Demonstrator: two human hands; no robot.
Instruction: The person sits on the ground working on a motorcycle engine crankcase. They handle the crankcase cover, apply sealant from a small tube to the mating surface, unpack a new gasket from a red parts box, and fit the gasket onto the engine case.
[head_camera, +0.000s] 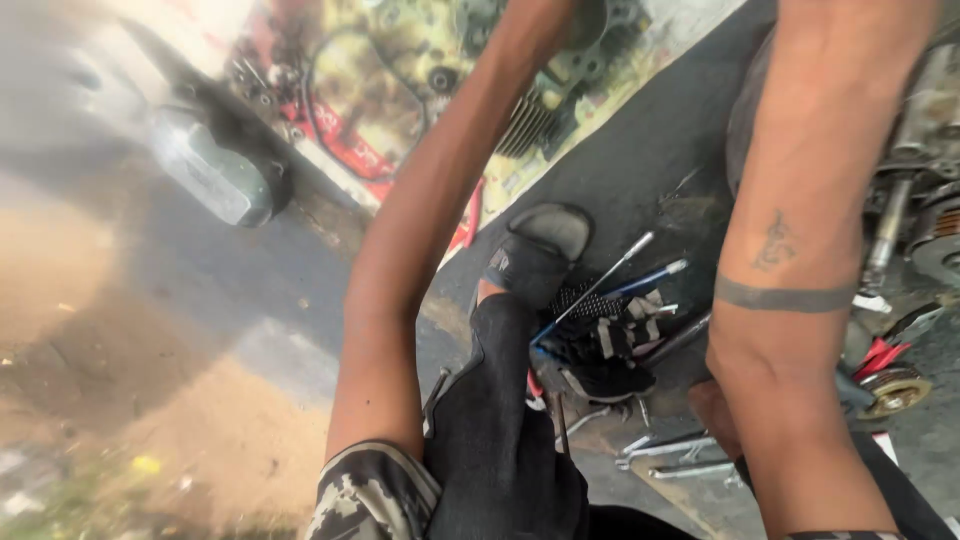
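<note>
Head cam looks down past both arms. L forearm (430, 200) runs up from a camo sleeve (370, 495) to the top edge. The hand itself is cut off by the frame, so can't tell its grip or what it has. It heads for the finned cylinder (525, 125) and a cylinder head (605, 25), both lying loose on a printed sheet (390, 90) near the sheet's right edge.

R forearm (800, 200) also leaves at the top edge, hand not seen, grip unknown. It's just beside the engine block (925, 150) at the right edge of the view.

Strip-down looks well along, judging by parts already off & laid out. The engine is still partly built up, with a round clutch part (893, 392) exposed low down.

On the dark ground mat (640, 170) are screwdrivers (605, 280), a striped rag (610, 345) & spanners (675, 450) near the sandalled foot (540, 250).
</note>
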